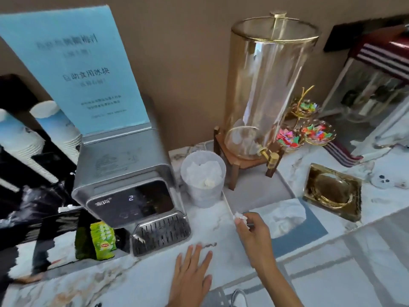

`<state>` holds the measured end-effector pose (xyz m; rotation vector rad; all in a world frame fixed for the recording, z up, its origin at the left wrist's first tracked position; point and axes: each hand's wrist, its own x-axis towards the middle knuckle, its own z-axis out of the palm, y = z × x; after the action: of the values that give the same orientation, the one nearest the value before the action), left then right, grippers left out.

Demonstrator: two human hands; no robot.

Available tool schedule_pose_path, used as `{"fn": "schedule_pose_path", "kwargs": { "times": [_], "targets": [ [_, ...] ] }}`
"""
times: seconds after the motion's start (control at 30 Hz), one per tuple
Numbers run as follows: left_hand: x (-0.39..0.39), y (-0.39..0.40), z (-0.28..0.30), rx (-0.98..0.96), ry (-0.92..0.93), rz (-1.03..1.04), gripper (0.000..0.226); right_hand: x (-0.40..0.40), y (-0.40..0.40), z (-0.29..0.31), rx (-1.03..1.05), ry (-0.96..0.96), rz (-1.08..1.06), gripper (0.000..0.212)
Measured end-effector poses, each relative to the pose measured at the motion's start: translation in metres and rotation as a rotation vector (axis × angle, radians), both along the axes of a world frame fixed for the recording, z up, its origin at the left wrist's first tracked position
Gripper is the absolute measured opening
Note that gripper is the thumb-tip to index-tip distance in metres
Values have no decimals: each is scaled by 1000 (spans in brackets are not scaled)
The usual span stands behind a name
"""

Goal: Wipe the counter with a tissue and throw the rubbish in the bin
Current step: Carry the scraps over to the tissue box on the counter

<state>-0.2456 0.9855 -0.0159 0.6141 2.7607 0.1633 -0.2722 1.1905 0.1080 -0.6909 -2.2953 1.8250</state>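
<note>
My right hand [252,229] pinches a small crumpled white tissue [240,216] just above the marble counter [217,220], beside the left edge of a grey tray [254,193]. My left hand [192,275] lies flat, fingers spread, on the counter's front edge. A small white bin [202,187] lined with a bag stands behind, between the water machine and the drinks dispenser's stand; crumpled white paper lies inside it. A larger white tissue [285,214] lies on a blue mat [309,229] to the right of my right hand.
A silver water machine [130,187] stands left of the bin, with green tea sachets [103,239] beside it. A glass drinks dispenser [263,89] on a wooden stand sits behind the tray. A gold dish [333,191] and bowls of coloured sweets [309,131] are at the right.
</note>
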Motion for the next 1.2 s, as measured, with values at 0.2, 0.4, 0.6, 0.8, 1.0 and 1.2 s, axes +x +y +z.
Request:
{"fn": "schedule_pose_path", "kwargs": {
  "times": [0.2,0.4,0.6,0.8,1.0,1.2],
  "targets": [
    [-2,10,-2,-7,17,77,66,-71,-1,23,22,101,130,4],
    [0,15,-8,63,61,116,69,-120,-13,36,232,153,248,8],
    [1,22,-7,53,37,178,66,-141,-19,31,338,106,298,19],
    [3,30,-4,43,8,230,66,-144,-11,29,293,58,370,30],
    [1,44,6,136,8,274,61,-117,43,27,150,98,334,20],
    [-30,104,34,292,112,325,56,-60,148,-7,95,-44,44,11]
  ]
}}
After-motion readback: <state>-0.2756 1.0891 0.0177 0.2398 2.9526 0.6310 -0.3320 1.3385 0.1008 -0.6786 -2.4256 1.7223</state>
